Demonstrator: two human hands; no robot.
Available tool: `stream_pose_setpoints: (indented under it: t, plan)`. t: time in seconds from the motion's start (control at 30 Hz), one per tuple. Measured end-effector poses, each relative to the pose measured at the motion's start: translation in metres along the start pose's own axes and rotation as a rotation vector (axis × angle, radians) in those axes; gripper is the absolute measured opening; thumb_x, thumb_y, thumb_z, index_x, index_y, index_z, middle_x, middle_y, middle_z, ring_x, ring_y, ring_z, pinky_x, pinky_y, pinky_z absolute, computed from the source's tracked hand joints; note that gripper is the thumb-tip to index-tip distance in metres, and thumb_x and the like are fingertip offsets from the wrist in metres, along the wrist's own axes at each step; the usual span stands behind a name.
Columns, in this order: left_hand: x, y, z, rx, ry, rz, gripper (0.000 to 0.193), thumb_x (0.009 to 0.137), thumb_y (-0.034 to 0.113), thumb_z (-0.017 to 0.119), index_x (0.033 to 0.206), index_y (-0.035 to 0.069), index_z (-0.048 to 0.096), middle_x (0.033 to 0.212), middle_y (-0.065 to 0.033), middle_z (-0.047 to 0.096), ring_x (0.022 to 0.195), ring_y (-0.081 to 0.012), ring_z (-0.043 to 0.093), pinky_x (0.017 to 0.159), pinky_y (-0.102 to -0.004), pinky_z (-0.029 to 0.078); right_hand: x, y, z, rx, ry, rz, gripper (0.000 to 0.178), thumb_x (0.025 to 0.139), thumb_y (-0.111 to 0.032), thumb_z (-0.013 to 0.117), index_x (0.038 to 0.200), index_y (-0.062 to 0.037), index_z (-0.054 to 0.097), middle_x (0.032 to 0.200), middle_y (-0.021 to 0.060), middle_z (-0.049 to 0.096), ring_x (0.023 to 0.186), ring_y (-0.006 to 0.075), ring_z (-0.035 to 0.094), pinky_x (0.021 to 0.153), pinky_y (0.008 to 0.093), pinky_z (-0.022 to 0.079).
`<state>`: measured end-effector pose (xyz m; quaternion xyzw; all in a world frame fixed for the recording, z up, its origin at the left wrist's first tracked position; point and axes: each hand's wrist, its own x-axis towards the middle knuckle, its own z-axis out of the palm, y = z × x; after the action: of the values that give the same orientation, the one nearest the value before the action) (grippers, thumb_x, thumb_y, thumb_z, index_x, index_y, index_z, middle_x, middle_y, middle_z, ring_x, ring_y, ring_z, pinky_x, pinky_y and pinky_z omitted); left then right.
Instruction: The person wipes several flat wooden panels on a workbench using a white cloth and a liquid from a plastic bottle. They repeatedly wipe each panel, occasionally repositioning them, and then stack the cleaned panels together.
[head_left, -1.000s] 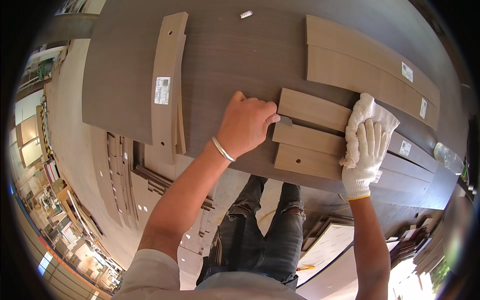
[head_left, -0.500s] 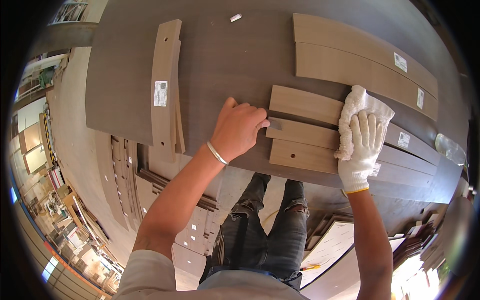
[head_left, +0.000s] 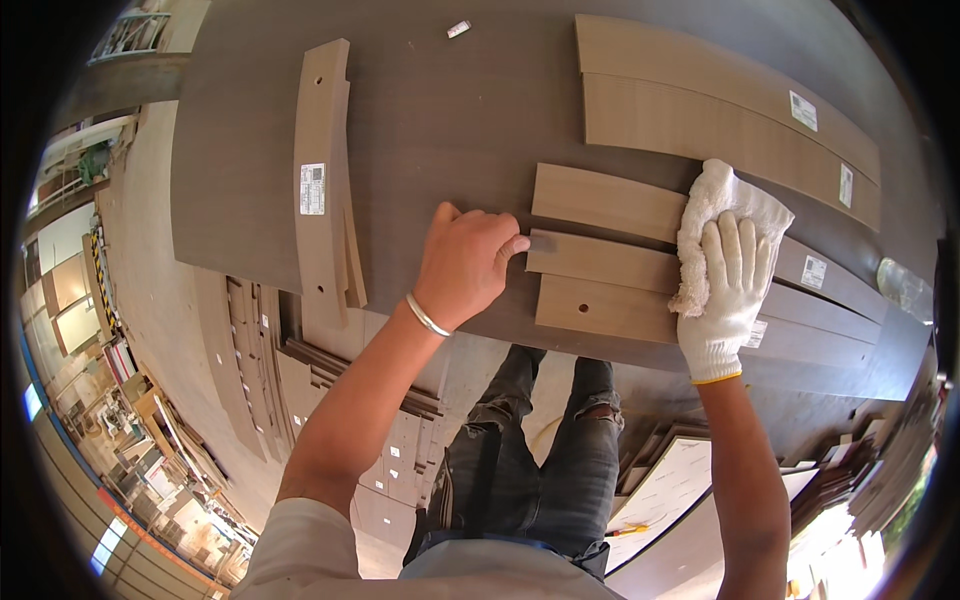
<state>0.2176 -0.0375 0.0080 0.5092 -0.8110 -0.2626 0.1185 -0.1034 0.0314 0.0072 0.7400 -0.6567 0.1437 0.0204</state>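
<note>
My bare left hand [head_left: 465,262], with a bangle at the wrist, is closed in a pinch at the left end of a brown wood-grain strip [head_left: 600,258]. A small greyish, thin patch shows by its fingertips; what the fingers hold is too small to make out. My right hand [head_left: 735,285] wears a white knit glove and presses a white terry cloth [head_left: 705,215] onto the strips, its fingers laid along the cloth. One strip [head_left: 610,203] lies above that one, and another with a hole [head_left: 605,310] lies below it. The cloth and glove hide their middles.
Two wider labelled boards [head_left: 690,110] lie farther back on the large dark panel [head_left: 430,120]. Stacked strips [head_left: 322,130] stand crosswise at the left. A small white piece [head_left: 458,29] lies at the back, a clear plastic item [head_left: 903,288] at the right edge. Panels are stacked below the table.
My left hand has shifted slightly left, and the greyish piece at its fingertips shows less clearly. The right hand stays on the cloth; the whole view has shifted a little.
</note>
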Motion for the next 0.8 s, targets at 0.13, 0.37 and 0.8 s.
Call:
stream_pose_setpoints:
  t: [0.13,0.37,0.8]
  plan:
    - [-0.022,0.004,-0.005,-0.060,-0.088,0.049,0.021,0.098,0.017,0.074,0.080,0.009,0.064,0.068,-0.0069,0.059,0.068,-0.0275,0.054,0.077,-0.0390,0.038,-0.001,0.003,0.002,0.001,0.019,-0.005,0.059,0.077,-0.020,0.077,0.133,-0.0045,0.066,0.145,0.0142,0.062,0.139,0.0419,0.052,0.122,0.0587,0.033]
    - [-0.023,0.011,0.008,-0.058,0.042,0.002,0.021,0.096,0.016,0.075,0.080,0.009,0.064,0.067,-0.0058,0.059,0.065,-0.0274,0.052,0.076,-0.0387,0.038,0.000,-0.002,0.001,-0.031,0.030,-0.006,0.054,0.081,-0.018,0.074,0.132,-0.0035,0.066,0.144,0.0142,0.063,0.137,0.0416,0.053,0.121,0.0578,0.035]
    - [-0.025,0.014,0.013,-0.019,0.069,0.085,0.021,0.092,0.015,0.077,0.078,0.010,0.063,0.069,-0.0045,0.061,0.067,-0.0253,0.057,0.075,-0.0392,0.038,0.000,0.000,0.003,-0.022,0.060,-0.029,0.052,0.080,-0.017,0.075,0.130,-0.0043,0.067,0.144,0.0138,0.064,0.135,0.0411,0.054,0.119,0.0576,0.038]
